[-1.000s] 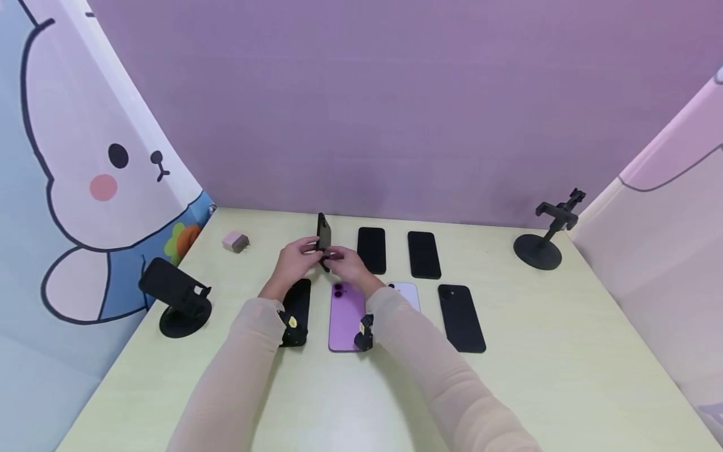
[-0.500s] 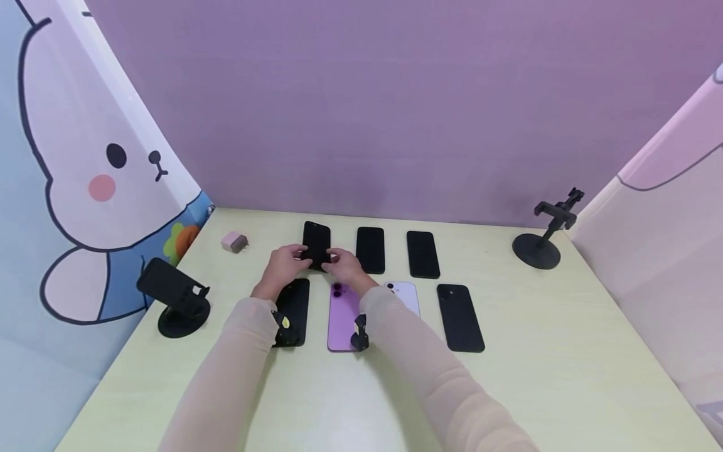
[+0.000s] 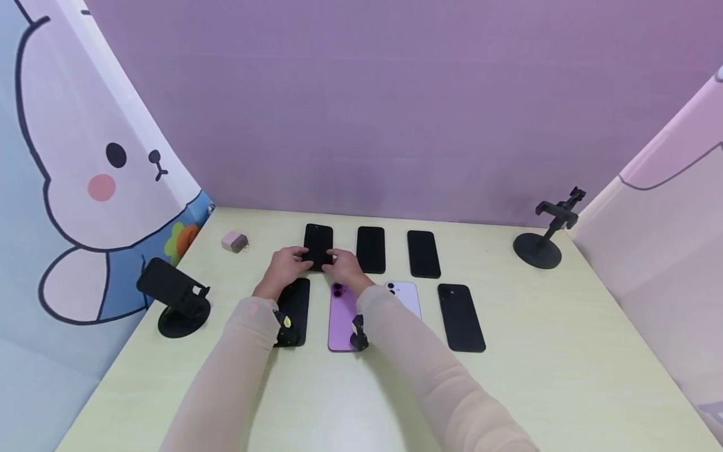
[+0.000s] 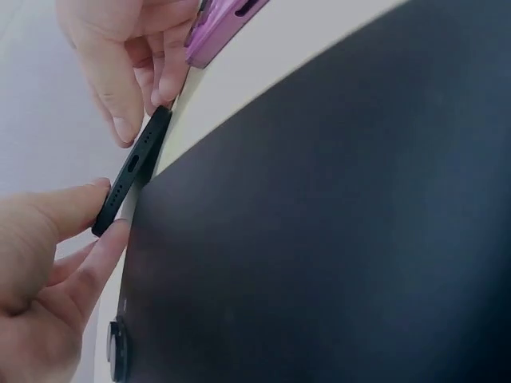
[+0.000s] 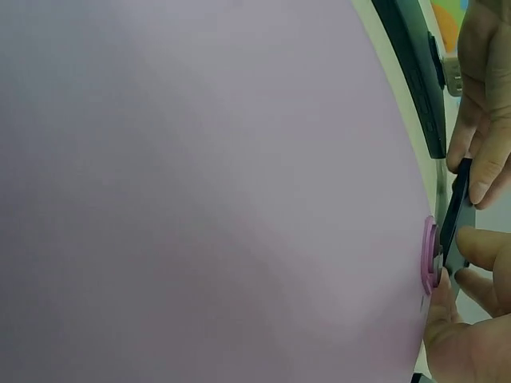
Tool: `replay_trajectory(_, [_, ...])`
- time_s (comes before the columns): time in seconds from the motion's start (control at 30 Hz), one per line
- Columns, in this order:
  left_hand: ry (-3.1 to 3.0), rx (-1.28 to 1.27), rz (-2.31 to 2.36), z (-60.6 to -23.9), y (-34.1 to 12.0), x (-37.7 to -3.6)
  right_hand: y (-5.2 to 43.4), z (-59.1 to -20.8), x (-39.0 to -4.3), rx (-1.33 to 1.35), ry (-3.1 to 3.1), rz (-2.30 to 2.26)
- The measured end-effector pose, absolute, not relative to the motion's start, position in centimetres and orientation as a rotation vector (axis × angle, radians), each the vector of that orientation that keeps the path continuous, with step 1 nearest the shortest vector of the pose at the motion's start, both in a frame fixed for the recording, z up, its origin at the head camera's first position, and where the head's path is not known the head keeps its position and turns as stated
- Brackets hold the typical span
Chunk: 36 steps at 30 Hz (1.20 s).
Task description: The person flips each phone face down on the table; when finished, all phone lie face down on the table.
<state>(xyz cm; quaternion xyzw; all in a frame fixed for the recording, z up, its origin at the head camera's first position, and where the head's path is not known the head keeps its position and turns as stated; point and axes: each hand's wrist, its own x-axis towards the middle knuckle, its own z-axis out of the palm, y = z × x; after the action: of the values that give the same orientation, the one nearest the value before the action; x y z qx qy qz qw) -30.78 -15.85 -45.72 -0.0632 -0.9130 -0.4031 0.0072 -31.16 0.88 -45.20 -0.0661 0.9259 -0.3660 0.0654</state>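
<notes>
1. Nearest on the pale yellow-green desk (image 3: 350, 402) run two arms in thin beige sleeves, each wrist wearing a small black camera.
2. Under the forearms lies the near row: a flat black phone (image 3: 295, 311) on the left, a glossy purple phone (image 3: 342, 317) with its lens side up, a pale lilac phone (image 3: 404, 295) partly hidden by the right sleeve, and a matte black phone (image 3: 460, 316) at the right end.
3. Just beyond — both hands meet at the near end of a slim black phone (image 3: 318, 245) at the left end of the far row. The left hand (image 3: 284, 265) pinches its bottom edge between thumb and fingertips (image 4: 112, 235), and the right hand (image 3: 346, 266) pinches the same edge from the other side; the left wrist view shows the port holes between them.
4. The far row continues rightwards with a second black-screened phone (image 3: 370, 249) and a third black phone (image 3: 423, 253), both lying flat.
5. Off to the sides: a black folding phone stand (image 3: 176, 300) at the left, a small pink charger plug (image 3: 234, 241) beyond it, and a black clamp stand on a round base (image 3: 545, 238) at the far right — all well apart from the hands.
</notes>
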Motion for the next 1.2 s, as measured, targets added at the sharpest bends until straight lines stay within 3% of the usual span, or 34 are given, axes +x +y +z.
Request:
replay_trajectory(0.87, [-3.007,-0.075,-1.172,-45.5,-14.9,-31.2,1.1,-45.1,-31.5,-0.232,2.827,-0.906])
replay_trajectory(1.2, [-2.809,-0.232,-1.23,-44.8,-12.0,-31.0,5.8,-43.3,-31.2,-0.323,2.854,-1.069])
